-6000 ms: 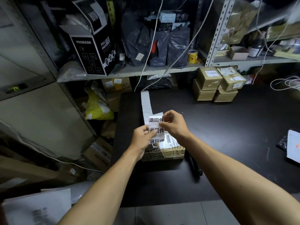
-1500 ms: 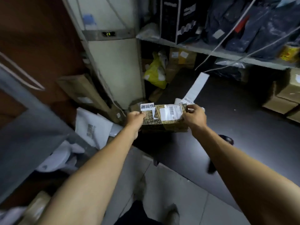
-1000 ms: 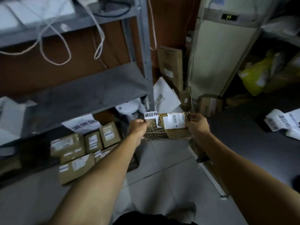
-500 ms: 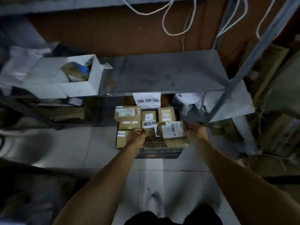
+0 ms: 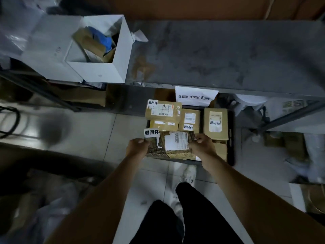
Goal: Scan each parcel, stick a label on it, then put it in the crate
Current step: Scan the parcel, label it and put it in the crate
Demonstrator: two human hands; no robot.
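In the upper left of the frame a white box [image 5: 95, 71] of smooth card stands open on a scuffed grey metal shelf [image 5: 219, 55], with crumpled brown and blue packing inside it. Lower, at centre left, the left hand [image 5: 138, 147] grips the left end of a parcel [image 5: 171, 146], fingers curled round its edge. The parcel is a small rectangular carton with a dark patterned wrap; a white paper label [image 5: 151, 133] printed in bold black characters sticks at its upper left corner, and a barcode slip lies across its top. The right hand [image 5: 202, 146] clasps the right end, fingers curled over it. The parcel hangs over the near edge of a dark plastic crate [image 5: 231, 147] on the pale tiled floor at frame centre, under the shelf. Behind it in the crate lie plain brown cardboard parcels [image 5: 215, 123], flat and boxy, each labelled. A white paper sign [image 5: 195, 96] hangs from the shelf edge above them.
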